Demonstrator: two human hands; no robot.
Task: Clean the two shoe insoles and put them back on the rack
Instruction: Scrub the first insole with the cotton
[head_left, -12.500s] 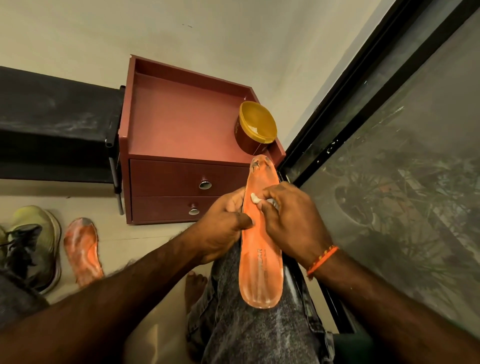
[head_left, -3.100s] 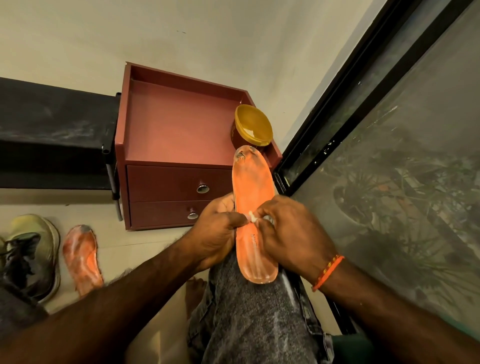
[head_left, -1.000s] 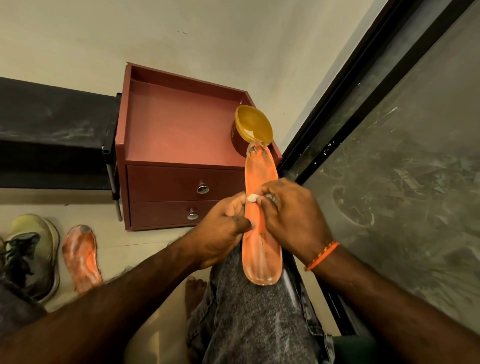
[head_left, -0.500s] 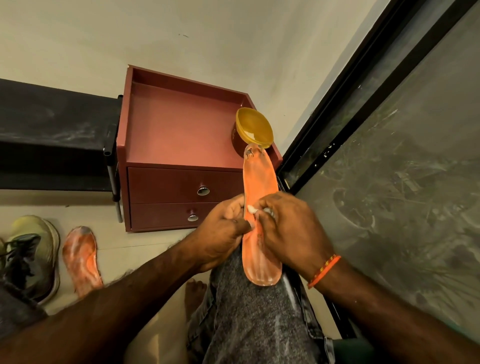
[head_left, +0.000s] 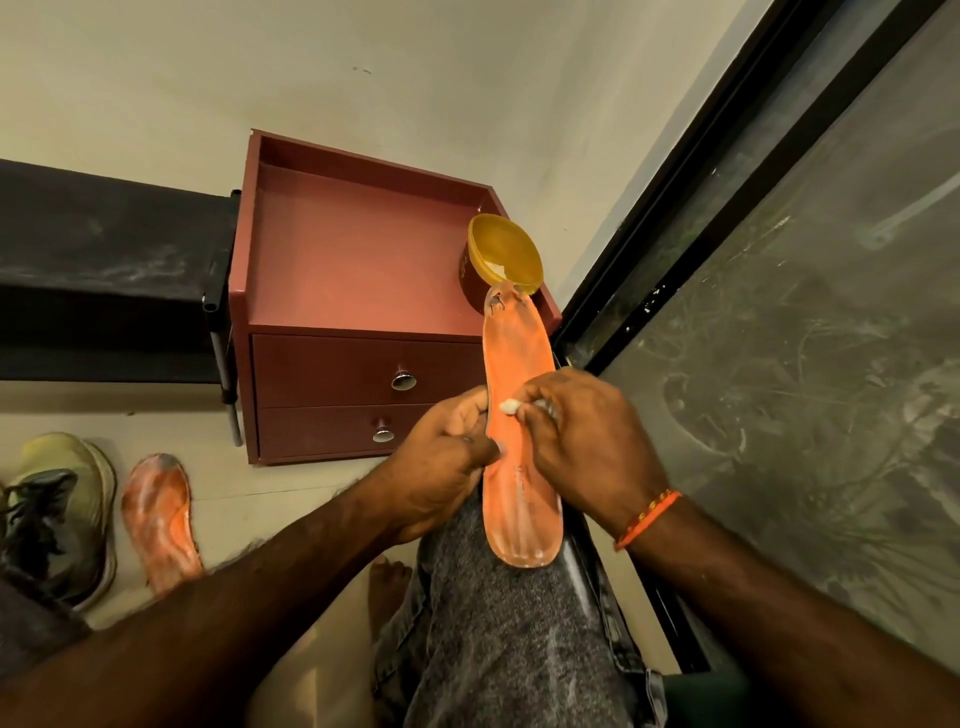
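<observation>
Here the orange insole (head_left: 519, 457) lies lengthwise along the person's raised knee (head_left: 498, 597), heel end nearest, so the thigh likely serves as a firm backing for rubbing. The left hand (head_left: 441, 467) pinches the insole's left edge between thumb and curled fingers, apparently to stop it sliding. The right hand (head_left: 582, 447) pinches a small white wad (head_left: 509, 408) in its fingertips and presses it onto the insole's middle. The open yellow jar (head_left: 504, 260) sits on the red drawer unit (head_left: 358, 249), close enough for dipping. The second insole (head_left: 158, 514) waits on the floor beside a shoe (head_left: 67, 499), still smeared, with the black rack (head_left: 104, 260) just behind.
</observation>
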